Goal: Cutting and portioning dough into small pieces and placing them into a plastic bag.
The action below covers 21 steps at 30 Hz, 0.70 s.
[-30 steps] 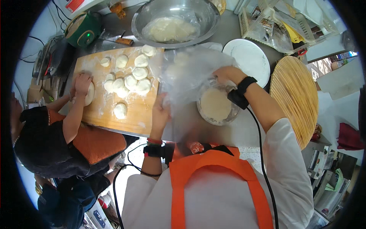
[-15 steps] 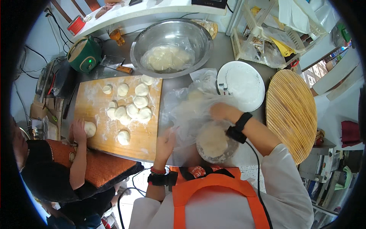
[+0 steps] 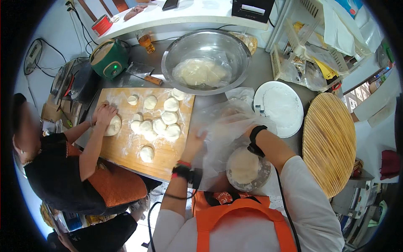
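Presumably light, limp and slippery, the clear plastic bag [image 3: 222, 130] spread right of the wooden board [image 3: 126, 163], likely best pinched by its edges. Both hands were at it, well apart: left hand [image 3: 195, 142] beside the board's right edge, right hand [image 3: 251, 131] farther right. Blur hid whether either gripped. A bowl [image 3: 263, 176] stood right of the board too.

On tabletop [image 3: 213, 101], left: board [image 3: 125, 147], with dough rounds [image 3: 170, 117] on top. Behind board: cleaver [image 3: 141, 69]; left of cleaver: cooker [image 3: 110, 59]. Right of cleaver: basin [image 3: 237, 46], bagged dough [image 3: 201, 72] inside. Between board and plate [image 3: 289, 119]: plastic bag [image 3: 218, 145]. Before plate: bowl [image 3: 261, 174]. Right of plate: slatted lid [image 3: 329, 145]. Behind plate, toward right: crate [image 3: 276, 63]. Behind basin: shelf [image 3: 197, 14], phone [image 3: 171, 4] on top.
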### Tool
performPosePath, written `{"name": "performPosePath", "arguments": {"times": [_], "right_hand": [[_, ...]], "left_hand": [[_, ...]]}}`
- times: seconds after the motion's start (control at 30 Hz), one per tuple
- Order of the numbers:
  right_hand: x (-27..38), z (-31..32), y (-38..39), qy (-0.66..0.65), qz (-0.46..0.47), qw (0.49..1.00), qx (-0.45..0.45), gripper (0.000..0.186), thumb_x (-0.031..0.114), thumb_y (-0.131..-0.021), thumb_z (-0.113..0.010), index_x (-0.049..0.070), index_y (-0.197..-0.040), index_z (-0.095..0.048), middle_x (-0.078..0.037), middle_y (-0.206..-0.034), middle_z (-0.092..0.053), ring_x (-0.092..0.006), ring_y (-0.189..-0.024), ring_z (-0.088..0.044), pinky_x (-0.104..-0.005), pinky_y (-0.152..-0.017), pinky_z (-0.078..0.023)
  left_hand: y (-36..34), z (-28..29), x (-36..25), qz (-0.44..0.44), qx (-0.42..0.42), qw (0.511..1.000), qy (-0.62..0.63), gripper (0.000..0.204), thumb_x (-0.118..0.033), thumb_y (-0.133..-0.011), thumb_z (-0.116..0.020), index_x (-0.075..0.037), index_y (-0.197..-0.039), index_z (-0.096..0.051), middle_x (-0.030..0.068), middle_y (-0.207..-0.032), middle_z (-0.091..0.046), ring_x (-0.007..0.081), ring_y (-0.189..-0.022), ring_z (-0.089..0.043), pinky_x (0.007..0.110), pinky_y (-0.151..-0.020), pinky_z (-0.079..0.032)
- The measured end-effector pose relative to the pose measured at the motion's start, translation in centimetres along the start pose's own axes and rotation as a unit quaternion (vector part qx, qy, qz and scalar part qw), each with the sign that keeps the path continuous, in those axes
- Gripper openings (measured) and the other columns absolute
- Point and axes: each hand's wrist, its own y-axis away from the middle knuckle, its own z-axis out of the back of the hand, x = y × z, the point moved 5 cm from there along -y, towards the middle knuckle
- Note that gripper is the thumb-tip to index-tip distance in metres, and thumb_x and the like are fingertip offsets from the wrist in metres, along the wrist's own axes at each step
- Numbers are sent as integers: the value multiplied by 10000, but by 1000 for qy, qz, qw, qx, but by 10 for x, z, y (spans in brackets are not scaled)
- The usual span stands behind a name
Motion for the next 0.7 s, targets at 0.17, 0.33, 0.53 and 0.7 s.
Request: {"name": "performPosePath", "arguments": {"times": [0.17, 0.33, 0.53, 0.7], "right_hand": [[18, 10, -7, -19, 2, 999, 30, 296, 203, -845, -394, 36, -1067, -497, -155, -982, -544, -240, -919, -522, -322, -807, -406], [37, 19, -2, -30, -4, 997, 71, 294, 195, -829, -411, 24, -1053, -495, -162, -990, -536, -245, -916, -520, -325, -800, -410], [77, 34, 26, -53, -14, 987, 150, 294, 186, -810, -432, 9, -1036, -493, -169, -1000, -527, -252, -913, -518, -329, -791, -415], [92, 27, 30, -84, 0, 985, 151, 295, 178, -794, -449, -4, -1022, -492, -176, -1008, -519, -257, -910, -517, -333, -784, -419]], "left_hand": [[-24, -44, 11, 41, -88, 975, -198, 473, -178, -673, -646, -42, -1078, -442, 190, -1050, -474, 336, -1012, -434, 364, -854, -368], [-24, -55, 41, 260, -30, 948, -179, 608, -226, -555, -736, 5, -1030, -434, 226, -1083, -452, 346, -1041, -418, 377, -870, -351], [-2, -25, 13, 90, -226, 950, -195, 364, -130, -665, -616, -33, -967, -438, 177, -898, -483, 367, -837, -477, 418, -725, -394], [56, -23, -17, 140, -137, 980, -15, 242, -187, -831, -475, -25, -1011, -462, 152, -860, -523, 273, -815, -513, 360, -730, -407]]}}
